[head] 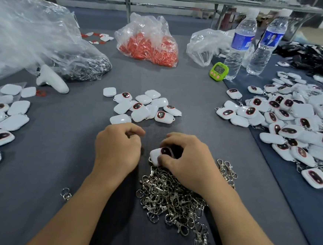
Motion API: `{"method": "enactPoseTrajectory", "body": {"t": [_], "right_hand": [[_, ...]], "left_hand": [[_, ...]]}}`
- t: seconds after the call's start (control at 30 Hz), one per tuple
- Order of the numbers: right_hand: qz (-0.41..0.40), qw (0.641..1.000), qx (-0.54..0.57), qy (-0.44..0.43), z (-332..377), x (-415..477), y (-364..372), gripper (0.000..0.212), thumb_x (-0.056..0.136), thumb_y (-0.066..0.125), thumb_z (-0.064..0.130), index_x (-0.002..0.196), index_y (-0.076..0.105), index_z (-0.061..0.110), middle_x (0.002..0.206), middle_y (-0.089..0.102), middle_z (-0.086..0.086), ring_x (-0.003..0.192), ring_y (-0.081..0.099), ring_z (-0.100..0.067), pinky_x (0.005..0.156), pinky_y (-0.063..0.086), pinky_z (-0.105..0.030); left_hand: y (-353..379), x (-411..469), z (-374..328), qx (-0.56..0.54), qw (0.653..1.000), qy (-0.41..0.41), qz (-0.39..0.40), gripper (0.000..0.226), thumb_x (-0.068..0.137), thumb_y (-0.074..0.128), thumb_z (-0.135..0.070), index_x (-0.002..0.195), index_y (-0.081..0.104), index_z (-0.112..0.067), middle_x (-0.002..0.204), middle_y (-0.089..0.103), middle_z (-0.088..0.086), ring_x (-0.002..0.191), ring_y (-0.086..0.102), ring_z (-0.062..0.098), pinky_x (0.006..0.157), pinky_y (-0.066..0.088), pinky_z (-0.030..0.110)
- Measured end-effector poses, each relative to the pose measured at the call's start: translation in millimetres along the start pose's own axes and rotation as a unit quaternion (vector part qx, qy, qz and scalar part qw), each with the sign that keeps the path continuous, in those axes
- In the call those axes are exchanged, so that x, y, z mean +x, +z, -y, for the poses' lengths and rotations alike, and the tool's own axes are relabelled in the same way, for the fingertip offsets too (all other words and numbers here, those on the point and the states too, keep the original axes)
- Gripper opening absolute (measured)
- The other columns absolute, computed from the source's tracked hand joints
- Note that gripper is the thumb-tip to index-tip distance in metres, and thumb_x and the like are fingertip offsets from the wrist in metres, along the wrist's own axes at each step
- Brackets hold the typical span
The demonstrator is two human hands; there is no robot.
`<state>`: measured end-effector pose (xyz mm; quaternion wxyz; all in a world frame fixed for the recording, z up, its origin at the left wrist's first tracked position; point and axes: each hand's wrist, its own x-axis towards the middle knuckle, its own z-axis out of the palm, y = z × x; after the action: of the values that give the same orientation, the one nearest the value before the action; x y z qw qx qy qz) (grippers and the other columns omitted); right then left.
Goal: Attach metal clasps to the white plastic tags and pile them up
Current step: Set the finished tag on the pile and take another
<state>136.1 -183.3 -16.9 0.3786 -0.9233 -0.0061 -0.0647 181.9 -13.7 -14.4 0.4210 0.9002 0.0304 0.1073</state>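
Observation:
My right hand (186,161) grips a white plastic tag (157,155) with a dark oval window, just above the heap of metal clasps (170,198) near the table's front. My left hand (117,149) hovers beside it with its fingers curled; whether it pinches a clasp is hidden. A loose group of white tags (142,107) lies just beyond both hands. A large pile of tags with clasps (296,123) covers the right side. More tags (4,121) lie at the left edge.
A single clasp (65,193) lies at the front left. Behind are a bag of red parts (149,42), a big clear bag (28,34) over dark metal rings, a white controller (52,81), a green timer (218,71) and two water bottles (240,41).

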Motion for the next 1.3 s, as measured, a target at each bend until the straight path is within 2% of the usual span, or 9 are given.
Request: {"method": "enactPoseTrajectory", "body": {"t": [0.07, 0.17, 0.33, 0.5, 0.77, 0.87, 0.97, 1.07, 1.3], "right_hand": [[-0.002, 1.0, 0.005, 0.017, 1, 1, -2, 0.019, 0.076, 0.084, 0.031, 0.091, 0.073, 0.03, 0.097, 0.071, 0.013, 0.08, 0.058, -0.002, 0.069, 0.041, -0.002], [-0.045, 0.998, 0.036, 0.036, -3, 1, -4, 0.024, 0.077, 0.086, 0.03, 0.083, 0.063, 0.028, 0.075, 0.068, 0.008, 0.065, 0.057, -0.004, 0.058, 0.043, -0.016], [-0.122, 0.981, 0.138, 0.066, -10, 5, -8, 0.024, 0.084, 0.081, 0.028, 0.08, 0.057, 0.027, 0.058, 0.06, 0.01, 0.05, 0.048, -0.004, 0.051, 0.037, -0.018], [-0.094, 0.968, 0.216, 0.085, -11, 4, -8, 0.02, 0.086, 0.071, 0.018, 0.093, 0.065, 0.036, 0.061, 0.069, 0.001, 0.045, 0.059, -0.01, 0.053, 0.043, -0.027], [-0.059, 0.952, 0.274, 0.126, -12, 3, -7, 0.018, 0.081, 0.074, 0.005, 0.084, 0.075, 0.023, 0.067, 0.074, -0.006, 0.052, 0.066, -0.013, 0.056, 0.051, -0.029], [-0.054, 0.923, 0.356, 0.133, -11, 3, -10, 0.013, 0.079, 0.069, 0.002, 0.086, 0.066, 0.012, 0.076, 0.075, -0.015, 0.061, 0.07, -0.025, 0.061, 0.055, -0.039], [-0.05, 0.898, 0.42, 0.124, -8, 2, -10, 0.013, 0.081, 0.065, 0.006, 0.086, 0.054, 0.011, 0.08, 0.075, -0.015, 0.065, 0.07, -0.027, 0.057, 0.057, -0.033], [-0.04, 0.902, 0.416, 0.112, -7, 2, -10, 0.018, 0.089, 0.059, -0.006, 0.09, 0.056, 0.012, 0.081, 0.075, -0.012, 0.067, 0.069, -0.024, 0.059, 0.057, -0.031], [-0.017, 0.899, 0.428, 0.091, -1, 2, -6, 0.013, 0.082, 0.072, -0.002, 0.09, 0.075, 0.007, 0.065, 0.065, -0.004, 0.054, 0.054, -0.015, 0.048, 0.044, -0.021]], "left_hand": [[-2, -2, 0, 0.034, 0.998, 0.011, 0.048, 0.027, 0.079, 0.062, -0.017, 0.068, 0.074, -0.038, 0.059, 0.066, -0.022, 0.062, 0.062, 0.0, 0.058, 0.047, 0.018], [-6, -10, -2, 0.073, 0.988, 0.069, 0.118, 0.013, 0.073, 0.061, -0.041, 0.072, 0.073, -0.045, 0.066, 0.068, -0.026, 0.07, 0.063, 0.001, 0.067, 0.049, 0.026], [-11, -18, -4, 0.043, 0.941, 0.179, 0.283, 0.027, 0.067, 0.07, -0.061, 0.089, 0.074, -0.046, 0.082, 0.069, -0.023, 0.081, 0.063, 0.001, 0.07, 0.045, 0.019], [-10, -16, -7, 0.019, 0.921, 0.189, 0.34, 0.018, 0.068, 0.085, -0.044, 0.084, 0.078, -0.048, 0.083, 0.064, -0.018, 0.074, 0.061, 0.004, 0.066, 0.043, 0.018], [-2, -19, -7, -0.064, 0.961, 0.113, 0.242, 0.019, 0.075, 0.084, -0.026, 0.074, 0.079, -0.044, 0.069, 0.073, -0.021, 0.064, 0.065, -0.006, 0.061, 0.042, 0.005], [0, -18, -6, -0.119, 0.976, 0.07, 0.168, 0.019, 0.077, 0.085, -0.03, 0.076, 0.078, -0.047, 0.066, 0.073, -0.021, 0.063, 0.067, -0.005, 0.058, 0.044, 0.006], [0, -13, -4, -0.165, 0.979, 0.026, 0.116, 0.016, 0.075, 0.086, -0.035, 0.078, 0.078, -0.049, 0.067, 0.074, -0.018, 0.066, 0.07, -0.002, 0.061, 0.05, 0.01], [3, -9, -5, -0.214, 0.969, -0.003, 0.126, 0.012, 0.078, 0.085, -0.032, 0.078, 0.079, -0.043, 0.066, 0.075, -0.008, 0.062, 0.072, 0.005, 0.065, 0.055, 0.021], [10, -9, -13, -0.277, 0.945, 0.031, 0.17, 0.016, 0.089, 0.075, -0.011, 0.076, 0.081, -0.02, 0.063, 0.073, 0.0, 0.055, 0.065, 0.005, 0.058, 0.049, 0.012]]}}
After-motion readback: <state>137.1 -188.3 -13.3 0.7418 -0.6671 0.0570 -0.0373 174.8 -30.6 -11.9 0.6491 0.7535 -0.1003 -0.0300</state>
